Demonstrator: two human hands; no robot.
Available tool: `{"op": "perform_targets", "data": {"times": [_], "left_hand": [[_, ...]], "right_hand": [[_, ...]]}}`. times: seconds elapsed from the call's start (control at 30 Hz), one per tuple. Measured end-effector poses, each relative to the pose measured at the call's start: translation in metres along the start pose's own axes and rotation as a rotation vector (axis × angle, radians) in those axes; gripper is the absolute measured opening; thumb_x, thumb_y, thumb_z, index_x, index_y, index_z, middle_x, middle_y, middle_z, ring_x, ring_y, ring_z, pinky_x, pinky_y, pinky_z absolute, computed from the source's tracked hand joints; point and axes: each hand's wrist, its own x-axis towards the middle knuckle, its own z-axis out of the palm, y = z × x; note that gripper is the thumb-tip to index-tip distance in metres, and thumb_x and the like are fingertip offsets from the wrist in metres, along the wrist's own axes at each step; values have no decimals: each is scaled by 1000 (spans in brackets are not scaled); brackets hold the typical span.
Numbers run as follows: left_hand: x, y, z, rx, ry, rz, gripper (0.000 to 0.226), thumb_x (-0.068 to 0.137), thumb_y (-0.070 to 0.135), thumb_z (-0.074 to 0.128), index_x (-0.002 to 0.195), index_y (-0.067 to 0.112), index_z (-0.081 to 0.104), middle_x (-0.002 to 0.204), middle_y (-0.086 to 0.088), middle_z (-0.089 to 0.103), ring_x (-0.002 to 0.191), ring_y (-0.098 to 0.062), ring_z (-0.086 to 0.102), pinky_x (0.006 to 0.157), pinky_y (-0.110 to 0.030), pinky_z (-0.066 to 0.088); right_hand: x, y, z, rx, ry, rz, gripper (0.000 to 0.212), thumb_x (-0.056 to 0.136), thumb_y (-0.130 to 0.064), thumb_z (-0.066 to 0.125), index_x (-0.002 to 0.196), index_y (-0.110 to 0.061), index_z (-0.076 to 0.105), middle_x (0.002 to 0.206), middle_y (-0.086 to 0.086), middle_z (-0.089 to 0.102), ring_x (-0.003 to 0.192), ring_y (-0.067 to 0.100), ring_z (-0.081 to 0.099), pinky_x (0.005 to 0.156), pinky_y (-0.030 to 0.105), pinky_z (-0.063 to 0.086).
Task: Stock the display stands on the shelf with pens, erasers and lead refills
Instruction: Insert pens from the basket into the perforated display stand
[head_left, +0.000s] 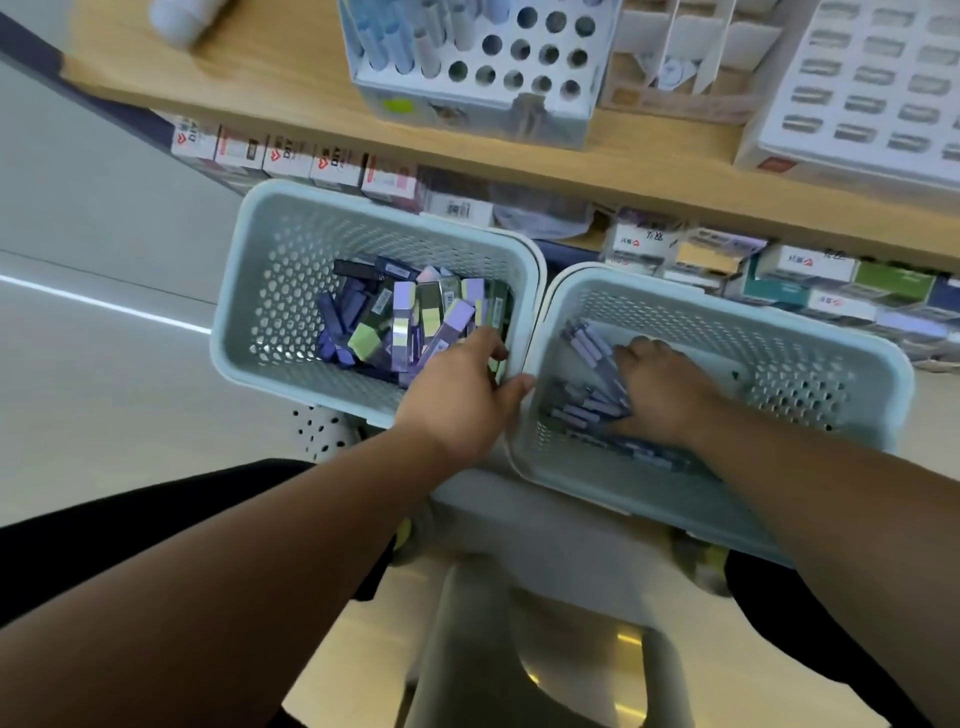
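Two pale blue perforated baskets sit side by side below the shelf. The left basket (270, 291) holds several purple, green and dark eraser and refill boxes (405, 317). My left hand (462, 395) reaches into its right corner, fingers curled among the boxes, thumb over the rim. The right basket (810, 332) holds several lilac pens (587, 343). My right hand (660, 384) lies on the pens with its fingers curled down into them. On the wooden shelf (291, 78) stands a white pen stand (498, 57) with round holes, some holding pens.
A cardboard divider stand (675, 57) and a white slotted display (867, 88) stand on the shelf to the right. Stacked boxed stock (322, 161) fills the lower shelf. The baskets rest on a pale stool (530, 597) over a light floor.
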Motion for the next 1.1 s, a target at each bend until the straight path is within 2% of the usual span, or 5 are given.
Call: {"op": "perform_targets", "data": {"times": [0.13,0.3,0.47,0.87,1.1], "left_hand": [[1,1,0,-4,0,-13,35,94,46,64,115,20,53,94,-1,66,82,-21,63,74,-39,55],[1,3,0,-21,-17,-28,30,95,44,64,110,22,50,88,2,64,76,-15,62,70,-35,53],[2,2,1,-103,-30,-79,29,94,42,65,109,22,51,85,3,64,69,-12,64,65,-36,55],[2,2,4,-130,-12,-114,29,93,42,66,108,21,52,85,1,63,66,-15,63,58,-30,51],[1,2,3,-159,-31,-133,32,93,43,66,112,21,53,89,2,61,74,-15,63,66,-35,55]], "right_hand": [[2,0,7,95,76,35,104,57,-69,84,136,-11,49,127,14,51,116,33,49,95,40,48],[4,-9,5,279,2,154,74,63,-67,82,105,-13,52,99,7,56,88,26,56,69,34,45],[3,-18,11,163,-99,76,43,74,-52,81,84,-14,64,80,5,62,74,23,60,63,28,43],[3,-13,20,303,-270,56,28,83,-35,75,90,-10,66,84,8,63,78,24,60,64,27,41],[3,-14,18,266,-274,50,26,83,-35,75,86,-12,64,80,7,60,79,26,59,65,27,41]]}}
